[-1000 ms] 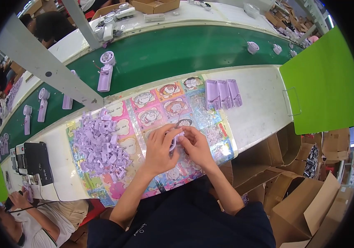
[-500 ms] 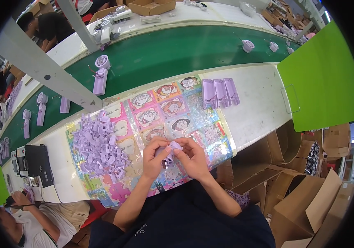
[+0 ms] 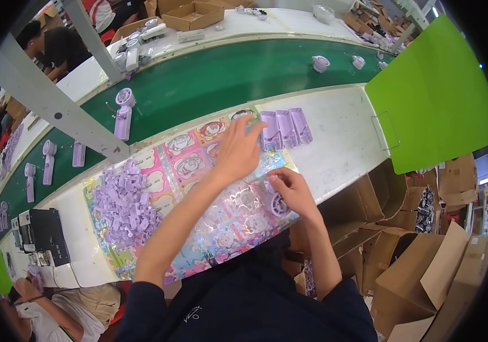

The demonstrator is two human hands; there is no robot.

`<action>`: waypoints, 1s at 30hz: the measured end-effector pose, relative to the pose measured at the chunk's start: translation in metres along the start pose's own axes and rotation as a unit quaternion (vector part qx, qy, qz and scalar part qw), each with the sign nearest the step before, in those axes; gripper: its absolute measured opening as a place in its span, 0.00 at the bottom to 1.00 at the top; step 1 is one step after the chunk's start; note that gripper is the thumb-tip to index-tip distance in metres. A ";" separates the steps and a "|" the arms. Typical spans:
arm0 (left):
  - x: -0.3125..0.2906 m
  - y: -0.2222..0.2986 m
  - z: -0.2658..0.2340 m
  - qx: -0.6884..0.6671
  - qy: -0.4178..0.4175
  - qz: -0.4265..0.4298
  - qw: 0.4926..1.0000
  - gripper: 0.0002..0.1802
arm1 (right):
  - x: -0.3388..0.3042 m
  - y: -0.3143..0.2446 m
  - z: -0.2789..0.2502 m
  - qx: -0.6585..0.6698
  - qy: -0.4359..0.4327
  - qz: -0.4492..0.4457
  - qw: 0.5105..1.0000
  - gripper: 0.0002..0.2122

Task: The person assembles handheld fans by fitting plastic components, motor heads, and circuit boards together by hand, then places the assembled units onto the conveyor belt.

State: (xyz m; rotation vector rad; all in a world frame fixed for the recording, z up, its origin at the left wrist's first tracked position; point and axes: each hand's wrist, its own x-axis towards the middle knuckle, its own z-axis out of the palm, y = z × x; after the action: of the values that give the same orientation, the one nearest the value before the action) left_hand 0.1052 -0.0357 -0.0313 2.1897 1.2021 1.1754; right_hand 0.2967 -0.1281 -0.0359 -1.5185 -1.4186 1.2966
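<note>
My left hand (image 3: 238,149) reaches forward over the colourful mat, fingers spread and nothing in them. Its fingertips are beside the leftmost of three lilac trough-shaped handle shells (image 3: 285,127), lying side by side at the mat's far right corner; whether they touch cannot be made out. Near the mat's right edge, my right hand (image 3: 294,192) grips a round lilac fan head (image 3: 279,204) with a slotted face, which the hand partly covers. To the left on the mat lies a heap of small lilac plastic parts (image 3: 124,205).
Beyond the table runs a green conveyor belt (image 3: 198,71) carrying lilac fan assemblies (image 3: 123,114). A white post (image 3: 64,108) rises at the left. A green panel (image 3: 432,97) stands at the right, above open cardboard boxes (image 3: 415,273). A co-worker sits at the lower left.
My hands have parted. The left has moved forward to the handle shells; the right has shifted right with the lilac fan head. The view has turned slightly.
</note>
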 end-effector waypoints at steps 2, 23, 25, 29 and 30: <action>0.015 -0.010 0.011 0.115 -0.031 0.049 0.992 0.21 | 0.002 0.005 0.008 -0.046 0.049 -0.046 0.997 0.13; -0.030 -0.025 -0.066 0.079 -0.290 -0.038 0.953 0.34 | -0.065 -0.025 0.035 -0.292 0.067 -0.132 0.945 0.27; -0.032 -0.018 -0.074 0.077 -0.333 -0.060 0.938 0.35 | -0.062 -0.017 0.036 -0.249 0.102 -0.141 0.953 0.26; -0.037 -0.007 -0.082 0.015 -0.381 -0.061 0.923 0.37 | -0.054 -0.027 0.032 -0.179 0.121 -0.242 0.946 0.29; -0.038 -0.005 -0.082 0.010 -0.405 -0.081 0.911 0.37 | -0.051 -0.030 0.033 -0.178 0.120 -0.243 0.946 0.29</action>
State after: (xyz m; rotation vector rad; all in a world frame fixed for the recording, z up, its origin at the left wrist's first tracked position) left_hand 0.0245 -0.0695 -0.0058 2.1676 0.9746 0.1169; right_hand 0.2614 -0.1772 -0.0058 -1.3624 -1.7801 0.5603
